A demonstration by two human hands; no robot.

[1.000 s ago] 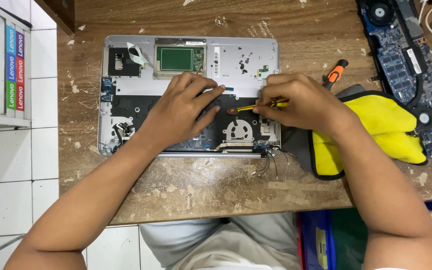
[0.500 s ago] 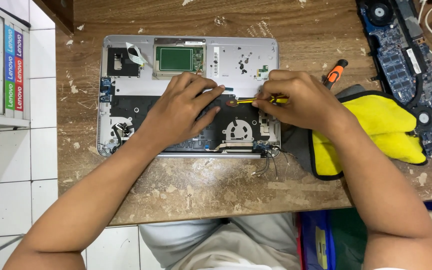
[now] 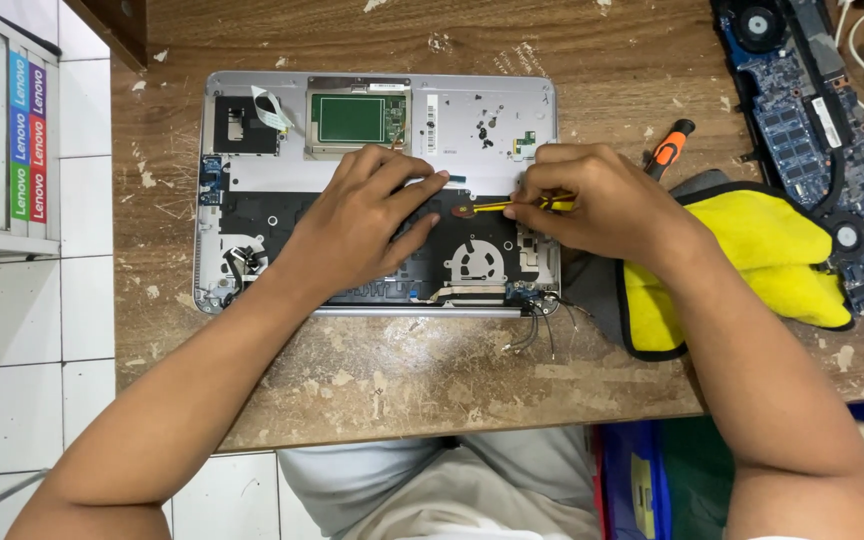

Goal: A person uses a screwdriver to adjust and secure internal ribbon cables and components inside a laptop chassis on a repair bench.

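L hand (image 3: 357,225) lies flat, open, steadying the opened silver laptop base (image 3: 482,115) w/ black insides mid-bench; R hand (image 3: 592,200) pinches a thin yellow-handled screwdriver (image 3: 512,206), prob. mid-unscrewing, needing tip kept seated.

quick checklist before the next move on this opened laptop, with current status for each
1. Left hand flat on the laptop, steadying it: ok.
2. Right hand pinching the yellow tool: ok.
3. Tool tip seated on its spot: cannot tell, too small.
4. Loose wires at the front corner clear of both hands: ok.
5. Orange screwdriver lies close behind the right hand: ok.
6. Circuit board set apart at the table's edge: ok.
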